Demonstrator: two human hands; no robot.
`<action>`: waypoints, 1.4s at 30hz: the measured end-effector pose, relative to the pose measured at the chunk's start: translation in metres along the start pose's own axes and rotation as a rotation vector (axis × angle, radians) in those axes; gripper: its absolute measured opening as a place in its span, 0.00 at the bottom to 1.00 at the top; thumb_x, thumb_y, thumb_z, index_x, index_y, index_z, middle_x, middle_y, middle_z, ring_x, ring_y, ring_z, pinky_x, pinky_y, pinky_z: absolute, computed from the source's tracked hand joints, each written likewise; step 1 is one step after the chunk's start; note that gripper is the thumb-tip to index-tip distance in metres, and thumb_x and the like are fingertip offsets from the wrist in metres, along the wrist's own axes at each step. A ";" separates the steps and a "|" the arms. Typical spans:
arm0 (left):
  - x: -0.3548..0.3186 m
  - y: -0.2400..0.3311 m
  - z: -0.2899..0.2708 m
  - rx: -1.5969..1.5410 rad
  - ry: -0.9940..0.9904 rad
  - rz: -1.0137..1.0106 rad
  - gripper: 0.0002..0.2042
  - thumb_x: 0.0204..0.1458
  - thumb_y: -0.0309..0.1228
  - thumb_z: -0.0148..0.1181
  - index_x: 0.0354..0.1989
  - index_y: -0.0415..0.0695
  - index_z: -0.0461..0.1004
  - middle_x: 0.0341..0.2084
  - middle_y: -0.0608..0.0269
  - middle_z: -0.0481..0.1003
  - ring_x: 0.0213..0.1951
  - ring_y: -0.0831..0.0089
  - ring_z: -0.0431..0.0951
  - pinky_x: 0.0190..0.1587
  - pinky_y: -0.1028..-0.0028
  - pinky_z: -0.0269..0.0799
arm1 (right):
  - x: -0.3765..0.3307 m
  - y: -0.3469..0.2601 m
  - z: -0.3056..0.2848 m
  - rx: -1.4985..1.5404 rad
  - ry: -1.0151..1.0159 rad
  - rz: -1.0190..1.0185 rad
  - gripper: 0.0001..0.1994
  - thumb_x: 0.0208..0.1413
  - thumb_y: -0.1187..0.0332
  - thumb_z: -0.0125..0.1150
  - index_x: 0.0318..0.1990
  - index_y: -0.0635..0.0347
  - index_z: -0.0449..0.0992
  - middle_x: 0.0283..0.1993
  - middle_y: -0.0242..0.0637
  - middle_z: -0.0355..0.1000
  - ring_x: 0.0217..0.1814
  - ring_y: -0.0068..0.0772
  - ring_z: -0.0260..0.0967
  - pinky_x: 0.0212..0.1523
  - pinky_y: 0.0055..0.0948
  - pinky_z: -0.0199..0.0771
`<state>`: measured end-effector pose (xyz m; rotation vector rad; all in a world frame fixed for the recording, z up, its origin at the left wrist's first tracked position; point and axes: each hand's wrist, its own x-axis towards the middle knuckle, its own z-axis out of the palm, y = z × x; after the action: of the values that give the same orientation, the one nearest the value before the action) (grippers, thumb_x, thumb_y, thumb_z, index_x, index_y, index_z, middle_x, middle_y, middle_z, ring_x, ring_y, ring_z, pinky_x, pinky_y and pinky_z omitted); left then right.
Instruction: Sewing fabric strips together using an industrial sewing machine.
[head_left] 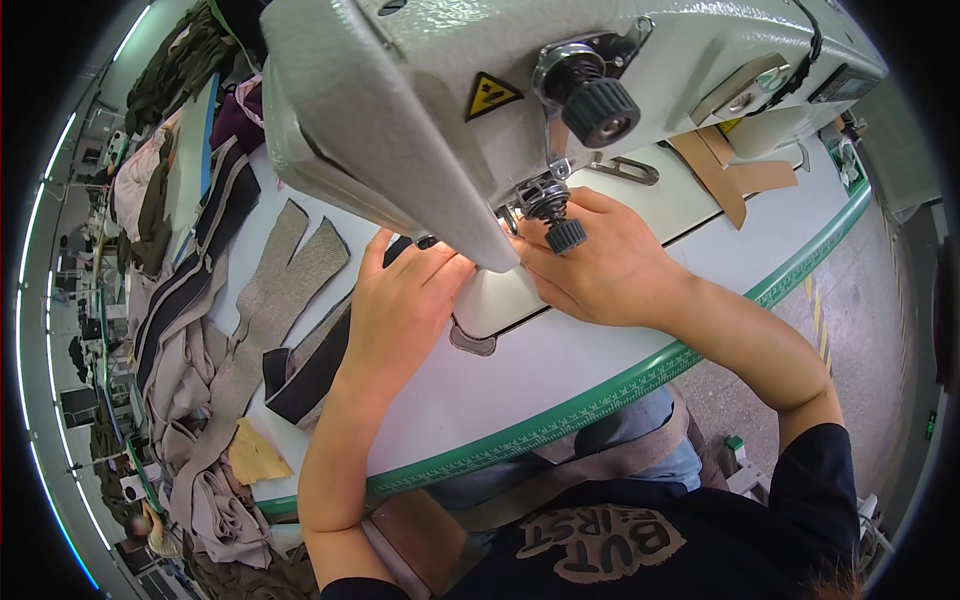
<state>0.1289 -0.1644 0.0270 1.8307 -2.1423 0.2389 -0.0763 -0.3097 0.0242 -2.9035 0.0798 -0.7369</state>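
A pale grey sewing machine (400, 120) stands over the work, and its head hides the needle area. My left hand (400, 300) bends round a dark fabric strip (325, 355) that runs under it toward the needle; some fingertips are behind the head. On the other side of the needle, my right hand (605, 265) has its fingers drawn together toward the same spot. A black tension knob (566, 236) covers part of them, so what they grip cannot be made out. Left of my left hand lies a split grey-brown fabric piece (275, 270).
Long black-and-grey strips (190, 270) and crumpled grey fabric (215, 510) cover the table's left side, beside a yellow scrap (257, 455). Brown card pieces (715, 170) lie back right. The table has a green ruled edge (560, 400). A grey strip (560, 470) crosses my lap.
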 end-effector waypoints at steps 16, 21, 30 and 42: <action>0.005 -0.007 0.005 0.001 0.056 -0.005 0.09 0.46 0.24 0.69 0.36 0.49 0.81 0.30 0.74 0.76 0.38 0.73 0.77 0.62 0.55 0.66 | -0.001 0.011 -0.015 0.492 0.091 0.405 0.06 0.56 0.72 0.59 0.39 0.64 0.73 0.37 0.42 0.71 0.41 0.45 0.74 0.42 0.37 0.75; 0.004 -0.012 0.007 -0.019 0.027 -0.020 0.08 0.46 0.23 0.68 0.35 0.49 0.80 0.27 0.74 0.75 0.37 0.72 0.77 0.62 0.55 0.66 | 0.000 0.009 -0.014 0.607 0.149 0.477 0.08 0.57 0.72 0.59 0.38 0.68 0.69 0.33 0.45 0.67 0.36 0.49 0.72 0.37 0.37 0.72; 0.007 -0.012 0.008 -0.003 0.060 -0.024 0.10 0.47 0.23 0.67 0.38 0.50 0.80 0.29 0.74 0.77 0.37 0.73 0.76 0.62 0.55 0.67 | 0.003 0.012 -0.012 0.418 0.169 0.391 0.05 0.56 0.76 0.57 0.34 0.67 0.66 0.30 0.49 0.65 0.33 0.56 0.67 0.34 0.45 0.67; 0.007 -0.013 0.008 -0.073 0.084 0.006 0.14 0.48 0.24 0.67 0.45 0.51 0.80 0.36 0.77 0.79 0.40 0.74 0.76 0.60 0.59 0.70 | 0.003 0.010 -0.009 0.377 0.187 0.420 0.05 0.55 0.78 0.56 0.32 0.66 0.66 0.29 0.50 0.65 0.34 0.60 0.66 0.34 0.48 0.66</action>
<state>0.1392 -0.1758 0.0211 1.7427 -2.0727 0.2319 -0.0777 -0.3206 0.0322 -2.3461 0.4952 -0.8330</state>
